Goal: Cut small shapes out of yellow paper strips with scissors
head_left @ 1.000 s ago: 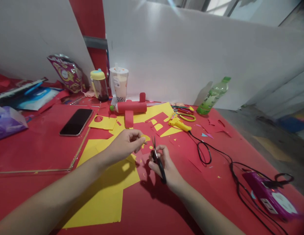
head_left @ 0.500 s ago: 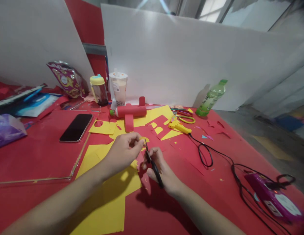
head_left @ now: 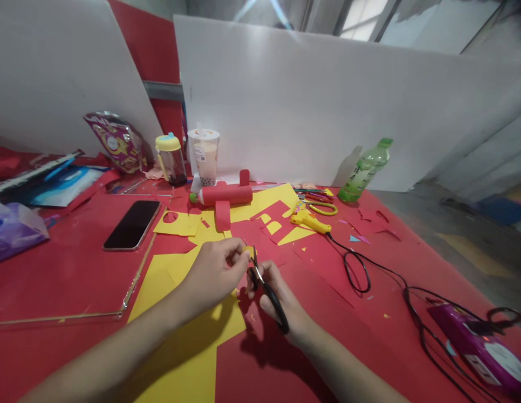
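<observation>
Two bare hands meet over a red worktop (head_left: pixel 243 386), scissors at a scrap of yellow paper

The small yellow paper piece (head_left: pixel 249 250) is near the middle of the view, raised above the worktop. The left hand (head_left: pixel 220 271) pinches it between thumb and fingers, seemingly by one edge so that the rest stays exposed to the blades. The right hand (head_left: pixel 294 316) holds the scissors (head_left: pixel 277 308), its fingers around the black handles; the slim metal blades point away from the person, right beside the paper. Whether they touch it is unclear.

Under the left forearm lies a large, flat, smooth yellow sheet (head_left: pixel 180 364). Beyond the hands, a red tube (head_left: pixel 235 195) with a green end and flat projecting strips rests among cut paper. To its right lies a yellow glue gun (head_left: pixel 313 222), probably set aside within reach, trailing a looping black cord (head_left: pixel 380 265). A glossy dark phone (head_left: pixel 132 225) lies flat to the left.
</observation>
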`<act>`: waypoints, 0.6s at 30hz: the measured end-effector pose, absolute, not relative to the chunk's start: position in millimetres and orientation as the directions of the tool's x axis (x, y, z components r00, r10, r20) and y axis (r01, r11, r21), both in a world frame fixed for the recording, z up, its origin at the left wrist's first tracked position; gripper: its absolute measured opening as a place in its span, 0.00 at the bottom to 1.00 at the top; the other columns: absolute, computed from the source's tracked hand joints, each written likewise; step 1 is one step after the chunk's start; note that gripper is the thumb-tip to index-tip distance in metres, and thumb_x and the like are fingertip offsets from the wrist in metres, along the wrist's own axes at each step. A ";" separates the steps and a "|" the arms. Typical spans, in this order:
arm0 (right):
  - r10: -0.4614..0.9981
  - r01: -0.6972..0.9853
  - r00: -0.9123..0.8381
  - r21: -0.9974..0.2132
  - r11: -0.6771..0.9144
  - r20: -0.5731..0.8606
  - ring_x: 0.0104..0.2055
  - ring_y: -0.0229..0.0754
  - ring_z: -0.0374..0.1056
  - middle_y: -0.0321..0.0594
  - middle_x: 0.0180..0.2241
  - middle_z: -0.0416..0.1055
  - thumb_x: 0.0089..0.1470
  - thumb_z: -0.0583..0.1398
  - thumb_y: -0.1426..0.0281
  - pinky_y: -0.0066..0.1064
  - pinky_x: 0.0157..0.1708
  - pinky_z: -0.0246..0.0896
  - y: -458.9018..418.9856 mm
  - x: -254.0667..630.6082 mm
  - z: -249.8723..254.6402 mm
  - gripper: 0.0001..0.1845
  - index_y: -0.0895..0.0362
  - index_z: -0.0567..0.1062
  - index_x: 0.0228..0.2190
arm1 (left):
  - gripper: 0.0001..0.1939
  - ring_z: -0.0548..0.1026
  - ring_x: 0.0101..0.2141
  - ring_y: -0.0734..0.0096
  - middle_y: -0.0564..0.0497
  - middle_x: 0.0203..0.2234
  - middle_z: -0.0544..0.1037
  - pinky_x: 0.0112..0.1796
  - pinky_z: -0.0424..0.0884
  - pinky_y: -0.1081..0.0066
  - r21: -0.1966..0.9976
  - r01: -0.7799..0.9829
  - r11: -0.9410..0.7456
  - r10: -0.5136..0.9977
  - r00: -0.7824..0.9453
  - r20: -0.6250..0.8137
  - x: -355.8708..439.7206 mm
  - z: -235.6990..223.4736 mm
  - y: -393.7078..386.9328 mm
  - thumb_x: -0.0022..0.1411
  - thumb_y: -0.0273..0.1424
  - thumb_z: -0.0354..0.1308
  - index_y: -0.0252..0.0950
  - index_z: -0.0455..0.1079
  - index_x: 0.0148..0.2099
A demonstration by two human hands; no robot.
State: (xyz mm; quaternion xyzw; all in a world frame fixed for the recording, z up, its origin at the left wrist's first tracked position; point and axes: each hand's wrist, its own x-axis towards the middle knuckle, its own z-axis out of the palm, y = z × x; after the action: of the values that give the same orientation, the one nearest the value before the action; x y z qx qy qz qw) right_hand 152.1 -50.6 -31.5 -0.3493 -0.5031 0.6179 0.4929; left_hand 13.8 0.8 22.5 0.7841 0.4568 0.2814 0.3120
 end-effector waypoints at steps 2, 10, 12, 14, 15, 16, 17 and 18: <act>0.961 -0.266 -0.272 -0.964 -0.025 0.050 0.28 0.36 0.56 0.34 0.28 0.57 0.39 0.59 0.51 0.28 0.28 0.55 -50.8 152.6 -32.0 0.22 0.51 0.58 0.29 | 0.11 0.61 0.20 0.78 0.57 0.15 0.62 0.23 0.57 0.77 0.755 0.536 -0.377 0.895 0.419 0.150 15.0 21.0 0.5 0.55 0.31 0.45 0.34 0.58 0.21; 0.961 -0.302 -0.273 -0.952 -0.046 0.040 0.27 0.36 0.55 0.33 0.26 0.56 0.38 0.59 0.50 0.26 0.24 0.52 -50.2 152.2 -36.1 0.24 0.52 0.57 0.28 | 0.12 0.59 0.18 0.79 0.58 0.14 0.59 0.21 0.56 0.78 0.774 0.523 -0.356 0.903 0.407 0.140 19.3 18.5 -4.0 0.54 0.30 0.45 0.35 0.55 0.20; 0.962 -0.312 -0.270 -0.949 -0.040 0.048 0.27 0.35 0.54 0.33 0.26 0.56 0.37 0.59 0.49 0.25 0.24 0.51 -50.8 152.0 -35.8 0.25 0.52 0.56 0.28 | 0.12 0.58 0.18 0.80 0.58 0.14 0.58 0.21 0.56 0.78 0.779 0.517 -0.355 0.905 0.398 0.148 20.2 18.2 -5.3 0.54 0.29 0.45 0.35 0.54 0.20; 0.962 -0.307 -0.268 -0.951 -0.037 0.049 0.27 0.36 0.53 0.33 0.26 0.56 0.37 0.59 0.49 0.25 0.23 0.50 -51.8 152.1 -35.5 0.25 0.52 0.56 0.28 | 0.12 0.58 0.18 0.80 0.59 0.13 0.58 0.21 0.56 0.79 0.785 0.508 -0.355 0.907 0.391 0.156 21.0 17.5 -6.4 0.54 0.29 0.45 0.35 0.54 0.19; 0.963 -0.303 -0.265 -0.952 -0.035 0.049 0.27 0.36 0.53 0.33 0.26 0.56 0.37 0.58 0.48 0.25 0.23 0.50 -52.2 152.2 -35.4 0.25 0.52 0.56 0.28 | 0.12 0.58 0.18 0.80 0.58 0.13 0.58 0.21 0.56 0.78 0.788 0.504 -0.355 0.908 0.388 0.160 21.4 17.0 -6.8 0.54 0.29 0.46 0.35 0.54 0.19; 0.963 -0.297 -0.266 -0.954 -0.036 0.046 0.26 0.36 0.52 0.33 0.26 0.56 0.37 0.58 0.48 0.25 0.23 0.49 -52.6 152.2 -35.4 0.25 0.52 0.56 0.28 | 0.12 0.58 0.18 0.80 0.58 0.13 0.58 0.21 0.56 0.78 0.791 0.499 -0.355 0.908 0.386 0.164 21.6 16.5 -7.1 0.54 0.29 0.46 0.35 0.54 0.19; 0.963 -0.293 -0.265 -0.955 -0.039 0.042 0.26 0.36 0.52 0.33 0.26 0.56 0.36 0.58 0.48 0.25 0.22 0.49 -52.9 152.2 -35.4 0.25 0.52 0.56 0.28 | 0.12 0.58 0.18 0.80 0.58 0.13 0.59 0.21 0.56 0.78 0.793 0.494 -0.356 0.908 0.385 0.168 21.9 16.0 -7.3 0.54 0.29 0.45 0.35 0.54 0.19; 0.964 -0.290 -0.264 -0.956 -0.041 0.039 0.26 0.36 0.52 0.33 0.26 0.56 0.36 0.58 0.47 0.25 0.22 0.49 -53.1 152.2 -35.4 0.26 0.51 0.56 0.28 | 0.12 0.59 0.18 0.80 0.58 0.13 0.59 0.21 0.57 0.78 0.796 0.488 -0.359 0.907 0.385 0.173 22.1 15.5 -7.5 0.54 0.29 0.45 0.35 0.55 0.19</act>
State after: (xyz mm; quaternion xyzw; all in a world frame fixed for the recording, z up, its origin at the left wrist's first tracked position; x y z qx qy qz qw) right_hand 152.2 -53.1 -35.4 -0.3487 -0.4831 0.6315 0.4962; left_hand 22.1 -7.5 15.5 0.7622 0.4572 0.3138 0.3339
